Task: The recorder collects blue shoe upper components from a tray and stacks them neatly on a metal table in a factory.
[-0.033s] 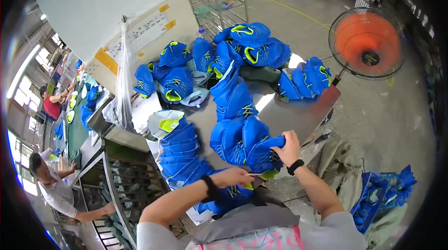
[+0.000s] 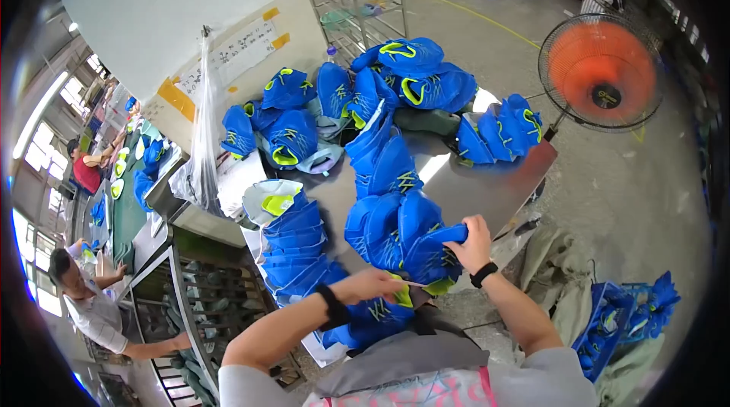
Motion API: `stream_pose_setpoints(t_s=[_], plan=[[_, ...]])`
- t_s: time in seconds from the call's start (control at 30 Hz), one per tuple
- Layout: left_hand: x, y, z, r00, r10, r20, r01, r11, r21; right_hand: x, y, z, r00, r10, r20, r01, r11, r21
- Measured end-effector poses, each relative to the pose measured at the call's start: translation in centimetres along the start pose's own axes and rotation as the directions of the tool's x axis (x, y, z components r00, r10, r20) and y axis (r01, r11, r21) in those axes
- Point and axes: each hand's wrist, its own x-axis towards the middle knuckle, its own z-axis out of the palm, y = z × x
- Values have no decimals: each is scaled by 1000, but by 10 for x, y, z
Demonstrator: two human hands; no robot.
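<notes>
The blue shoe upper (image 2: 427, 253) sits at the near end of a curving row of uppers (image 2: 384, 160), by the tabletop's near edge, directly in front of the person. Its upper flap runs roughly left to right, and its yellow-green lining (image 2: 439, 286) shows low down, toward the body; the long axis of the whole piece is hard to tell where it overlaps its neighbours. The right hand (image 2: 474, 246) is nearer: its grip is closed on the flap's right end, so the upper lies to the left of and below those fingers. The left hand (image 2: 371, 285) is apart from it, lower and to the left, its grip closed on a thin pale strip (image 2: 413, 283) that points rightward to the upper's lower edge; what the strip is cannot be told. Under the left forearm, a nested stack of blue uppers (image 2: 293, 236) leads away to the far left. Between stack and row shows the bare metal tabletop (image 2: 337, 200), and beyond its right side stands an orange fan (image 2: 589, 65).
</notes>
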Motion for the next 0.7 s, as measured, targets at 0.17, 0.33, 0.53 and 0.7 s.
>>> stream_pose_setpoints(t_s=[0.17, 0.33, 0.53, 0.7], plan=[[-57, 1, -67, 771, -42, -635, -243, 903, -355, -8, 12, 4, 997, 65, 44, -69, 994, 90], [-45, -17, -123, 665, -17, -747, -28, 998, -48, -15, 38, 30, 927, 293, 236, -352, 895, 273], [49, 78, -158, 488, 695, -527, 10, 600, 800, -28, 48, 44, 736, 449, 506, -675, 543, 499], [101, 123, -190, 778, 390, -493, -90, 845, 527, -50, 55, 11, 676, 280, 682, -737, 242, 631]])
